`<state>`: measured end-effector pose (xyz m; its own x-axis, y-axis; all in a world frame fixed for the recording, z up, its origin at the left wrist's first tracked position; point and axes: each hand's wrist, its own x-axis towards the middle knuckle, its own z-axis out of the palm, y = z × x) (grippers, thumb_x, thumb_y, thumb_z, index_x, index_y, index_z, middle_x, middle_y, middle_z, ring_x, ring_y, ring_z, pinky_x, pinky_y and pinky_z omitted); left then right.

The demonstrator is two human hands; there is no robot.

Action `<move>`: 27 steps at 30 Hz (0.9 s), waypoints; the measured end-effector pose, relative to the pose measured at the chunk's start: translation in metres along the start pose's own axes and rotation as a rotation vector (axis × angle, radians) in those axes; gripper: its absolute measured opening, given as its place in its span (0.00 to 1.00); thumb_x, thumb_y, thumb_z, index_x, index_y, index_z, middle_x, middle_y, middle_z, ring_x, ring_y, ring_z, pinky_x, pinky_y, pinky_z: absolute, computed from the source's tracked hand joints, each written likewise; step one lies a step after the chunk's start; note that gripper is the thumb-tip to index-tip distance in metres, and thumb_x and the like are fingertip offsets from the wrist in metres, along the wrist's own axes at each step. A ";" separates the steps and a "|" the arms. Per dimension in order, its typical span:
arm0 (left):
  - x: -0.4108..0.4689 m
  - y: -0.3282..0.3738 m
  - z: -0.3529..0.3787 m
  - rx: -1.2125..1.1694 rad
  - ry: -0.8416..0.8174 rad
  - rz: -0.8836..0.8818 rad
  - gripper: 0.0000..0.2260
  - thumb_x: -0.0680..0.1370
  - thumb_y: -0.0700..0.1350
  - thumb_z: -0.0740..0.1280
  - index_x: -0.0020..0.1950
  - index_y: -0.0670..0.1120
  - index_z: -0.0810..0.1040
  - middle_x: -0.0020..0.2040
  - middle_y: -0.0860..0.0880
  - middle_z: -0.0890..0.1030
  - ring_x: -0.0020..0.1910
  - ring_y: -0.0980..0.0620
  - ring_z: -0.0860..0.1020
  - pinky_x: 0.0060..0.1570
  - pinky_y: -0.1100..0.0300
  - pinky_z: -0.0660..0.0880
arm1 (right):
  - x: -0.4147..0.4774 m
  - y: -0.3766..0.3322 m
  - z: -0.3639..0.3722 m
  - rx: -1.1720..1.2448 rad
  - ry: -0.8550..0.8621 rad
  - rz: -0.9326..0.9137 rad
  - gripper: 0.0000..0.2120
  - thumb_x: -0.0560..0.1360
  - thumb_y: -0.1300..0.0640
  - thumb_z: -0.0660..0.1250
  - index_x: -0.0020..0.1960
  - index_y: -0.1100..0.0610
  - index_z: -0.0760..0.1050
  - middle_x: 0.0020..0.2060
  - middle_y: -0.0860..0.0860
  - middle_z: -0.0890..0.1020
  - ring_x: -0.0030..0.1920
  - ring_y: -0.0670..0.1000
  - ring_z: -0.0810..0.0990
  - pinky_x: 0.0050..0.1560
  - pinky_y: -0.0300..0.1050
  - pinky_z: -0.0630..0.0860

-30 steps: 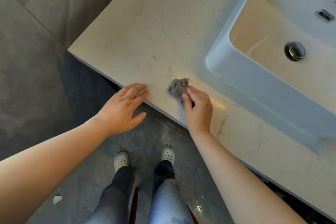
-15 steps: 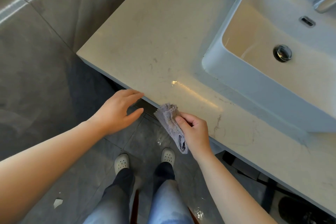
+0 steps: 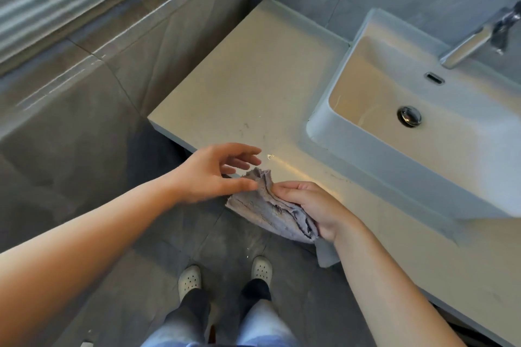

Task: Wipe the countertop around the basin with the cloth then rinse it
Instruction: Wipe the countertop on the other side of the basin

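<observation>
At the countertop's (image 3: pixel 253 87) front edge, both hands meet around the cloth (image 3: pixel 267 211); we read it as lifted off the surface, not lying flat on it. Right hand (image 3: pixel 313 205): fingers curled round the bunched grey-purple cloth, gripping its right end; the rest fans out leftward from the fist. Left hand (image 3: pixel 208 174): holding nothing, fingers spread loose and slightly bent, thumb tip right at the cloth's upper-left edge; we can't tell whether it actually touches. Cloth sits between the two hands; its upper tip overlaps the counter edge, its lower part hangs over the floor tiles (image 3: pixel 141 276). We see a shiny streak (image 3: pixel 284 163) on the countertop just beyond the cloth, running right toward the basin (image 3: pixel 394 155). Basin is well apart from both hands, raised above the counter; drain plug (image 3: pixel 409 116) and overflow slot (image 3: pixel 435 78) visible inside; chrome faucet (image 3: pixel 473 42) over its far rim. Below: two white perforated shoes (image 3: pixel 189 280) on the tiles, beneath the forearms.
</observation>
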<state>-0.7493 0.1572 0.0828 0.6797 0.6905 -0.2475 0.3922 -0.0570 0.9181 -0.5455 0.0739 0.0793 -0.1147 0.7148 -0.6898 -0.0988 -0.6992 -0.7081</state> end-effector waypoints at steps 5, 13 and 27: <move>0.003 0.003 -0.004 0.150 -0.020 -0.003 0.19 0.69 0.49 0.76 0.58 0.54 0.79 0.50 0.57 0.81 0.51 0.60 0.78 0.55 0.64 0.76 | -0.002 -0.008 0.003 0.000 -0.081 0.102 0.13 0.78 0.57 0.64 0.57 0.63 0.79 0.49 0.60 0.83 0.43 0.53 0.84 0.44 0.42 0.80; 0.009 -0.003 -0.007 0.261 0.062 -0.086 0.02 0.74 0.49 0.71 0.43 0.55 0.79 0.38 0.55 0.80 0.35 0.58 0.75 0.35 0.69 0.72 | -0.006 -0.005 -0.004 0.293 -0.254 0.129 0.20 0.75 0.47 0.65 0.60 0.58 0.78 0.59 0.57 0.80 0.59 0.55 0.79 0.63 0.49 0.73; 0.011 0.003 -0.015 0.141 0.111 -0.146 0.15 0.77 0.56 0.63 0.62 0.54 0.75 0.55 0.60 0.78 0.55 0.64 0.75 0.53 0.67 0.70 | -0.008 -0.023 0.007 -0.341 0.252 -0.433 0.06 0.74 0.55 0.69 0.51 0.54 0.80 0.40 0.45 0.82 0.40 0.39 0.79 0.40 0.35 0.74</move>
<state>-0.7503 0.1756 0.0876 0.5400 0.7733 -0.3323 0.5699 -0.0454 0.8205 -0.5488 0.0842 0.1017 0.1067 0.9438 -0.3128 0.2427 -0.3298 -0.9123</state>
